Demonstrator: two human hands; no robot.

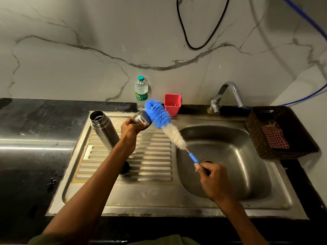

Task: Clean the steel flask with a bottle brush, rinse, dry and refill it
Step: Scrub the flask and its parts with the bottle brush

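Both hands grip: left hand (131,129) holds the flask cap (141,118), right hand (215,179) pinches the bottle brush (163,122) handle, bristles slanting toward eleven o'clock against the cap's mouth.

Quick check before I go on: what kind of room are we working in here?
Most likely a home kitchen: a steel sink with ribbed drainboard, a tap against a marble-look wall, and a dark stone counter.
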